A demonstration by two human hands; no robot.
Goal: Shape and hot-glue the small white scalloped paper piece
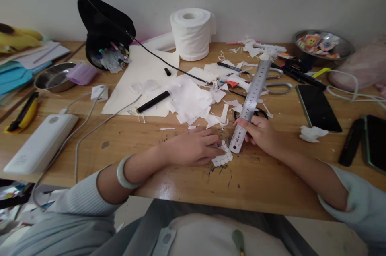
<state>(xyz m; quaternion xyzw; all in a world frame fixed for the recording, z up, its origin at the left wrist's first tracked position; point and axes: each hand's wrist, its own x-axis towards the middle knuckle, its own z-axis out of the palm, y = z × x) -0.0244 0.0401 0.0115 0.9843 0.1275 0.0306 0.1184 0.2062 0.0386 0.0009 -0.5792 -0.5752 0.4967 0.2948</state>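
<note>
A metal ruler (253, 94) slants away from me, its near end low over the wood; my right hand (261, 132) is closed round its lower part, thumb on top. Just left of the ruler's near end lies a small white paper piece (223, 159) with dark outlines drawn on it. My left hand (193, 147) rests palm down over the paper piece's left side, fingers spread and reaching onto it. Dark marks surround the paper on the table. Torn white paper (193, 99) is heaped beyond my left hand.
Beyond the hands are a black marker (153, 102), a tissue roll (190, 34), scissors (279, 87) and a glue gun (241, 83). A phone (319, 108) and a metal bowl (340, 58) stand right. At left are a white power bank (42, 143), cables and a steel bowl (56, 77).
</note>
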